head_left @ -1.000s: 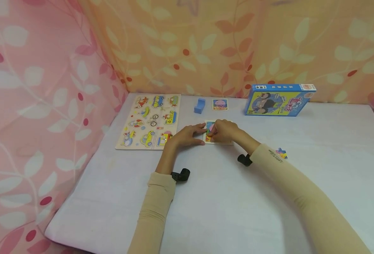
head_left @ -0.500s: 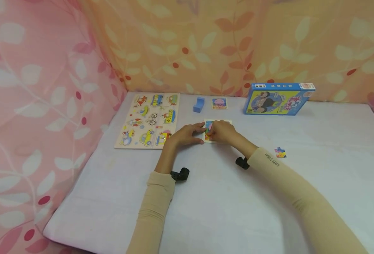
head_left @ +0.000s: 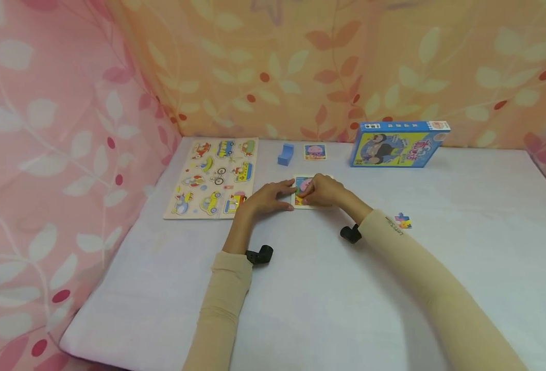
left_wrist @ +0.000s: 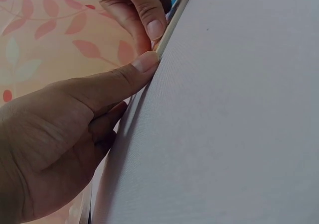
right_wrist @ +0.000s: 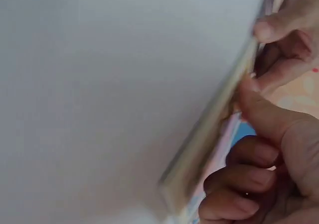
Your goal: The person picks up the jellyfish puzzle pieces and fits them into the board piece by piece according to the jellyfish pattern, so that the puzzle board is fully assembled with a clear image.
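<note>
A small framed jigsaw puzzle point(head_left: 303, 184) with a pink and blue picture lies on the white tabletop. My left hand point(head_left: 268, 198) rests at its left edge, thumb at the near corner and fingers along the side; in the left wrist view the thumb touches the thin board edge point(left_wrist: 169, 37). Over the middle of the puzzle, my right hand point(head_left: 326, 190) is curled, its thumb and forefinger pinching a puzzle piece low against the picture. That piece is mostly hidden by the fingers. A loose puzzle piece point(head_left: 403, 221) lies to the right, near the right sleeve.
A wooden peg board point(head_left: 196, 193) with vehicle shapes lies left of the hands. Behind them are a blue plastic stand point(head_left: 285, 154) and a small picture card point(head_left: 315, 152). A blue box point(head_left: 393, 149) stands at the back right. Patterned curtains border the table.
Both hands keep their places at the puzzle, the right fingers shifting only slightly. The whole head view has drifted a little, moving the scene left.
</note>
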The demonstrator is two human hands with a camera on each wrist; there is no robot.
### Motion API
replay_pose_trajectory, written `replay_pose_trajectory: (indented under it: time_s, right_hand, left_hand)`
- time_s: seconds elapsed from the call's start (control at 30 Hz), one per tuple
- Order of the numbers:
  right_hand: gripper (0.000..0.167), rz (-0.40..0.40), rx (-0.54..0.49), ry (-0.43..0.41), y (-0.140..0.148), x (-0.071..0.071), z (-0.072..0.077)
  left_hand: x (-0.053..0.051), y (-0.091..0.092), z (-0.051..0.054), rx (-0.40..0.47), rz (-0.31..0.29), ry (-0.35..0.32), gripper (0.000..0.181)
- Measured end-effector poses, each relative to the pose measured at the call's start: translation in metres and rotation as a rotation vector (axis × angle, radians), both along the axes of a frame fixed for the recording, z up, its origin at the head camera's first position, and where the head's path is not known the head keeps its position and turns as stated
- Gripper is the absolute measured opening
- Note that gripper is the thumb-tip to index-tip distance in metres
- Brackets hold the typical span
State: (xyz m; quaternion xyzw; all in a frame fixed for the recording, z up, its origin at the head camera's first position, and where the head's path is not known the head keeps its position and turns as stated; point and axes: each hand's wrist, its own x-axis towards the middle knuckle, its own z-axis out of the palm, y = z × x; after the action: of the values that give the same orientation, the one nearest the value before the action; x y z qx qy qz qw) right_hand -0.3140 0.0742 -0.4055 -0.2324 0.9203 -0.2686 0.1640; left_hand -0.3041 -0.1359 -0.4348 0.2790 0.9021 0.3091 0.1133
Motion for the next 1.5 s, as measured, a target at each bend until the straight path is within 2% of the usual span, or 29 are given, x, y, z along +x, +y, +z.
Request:
replay_pose_trajectory:
  time_s: [0.2,0.37,0.47,0.57,0.67,0.83,1.03,1.27,1.5]
  right_hand:
    - [0.027,0.040,0.088,0.008,-0.002,0.002,0.008]
    - [0.031,0.044,0.104,0.066,-0.005,0.005,0.004]
    - [0.030,0.069,0.083,0.091,0.001,0.008,-0.001]
    - [0.028,0.083,0.044,0.115,0.017,0.011,-0.008]
    - [0.028,0.077,0.024,0.146,0.039,0.013,-0.003]
    - [0.031,0.012,0.062,0.139,0.086,0.014,0.015]
    - [0.035,-0.066,0.116,0.081,0.137,0.026,0.012]
    - [0.044,-0.068,0.152,0.155,0.161,0.048,0.002]
    - [0.034,-0.035,0.082,0.188,0.172,0.059,-0.009]
  left_hand:
    - [-0.002,-0.003,0.006,-0.020,-0.020,0.001,0.061]
    - [-0.002,-0.005,0.008,-0.038,0.005,0.014,0.059]
    - [0.000,-0.003,0.006,-0.042,-0.003,0.000,0.059]
    - [0.003,0.002,0.000,-0.053,-0.018,-0.020,0.060]
    - [0.005,0.005,-0.003,-0.052,-0.021,-0.013,0.060]
    - [0.005,0.004,0.004,-0.034,-0.014,-0.006,0.059]
    - [0.005,-0.001,0.007,-0.023,0.017,-0.022,0.060]
    - [0.003,-0.004,0.005,0.028,0.015,-0.031,0.057]
    - [0.002,0.000,0.003,0.038,-0.011,-0.053,0.053]
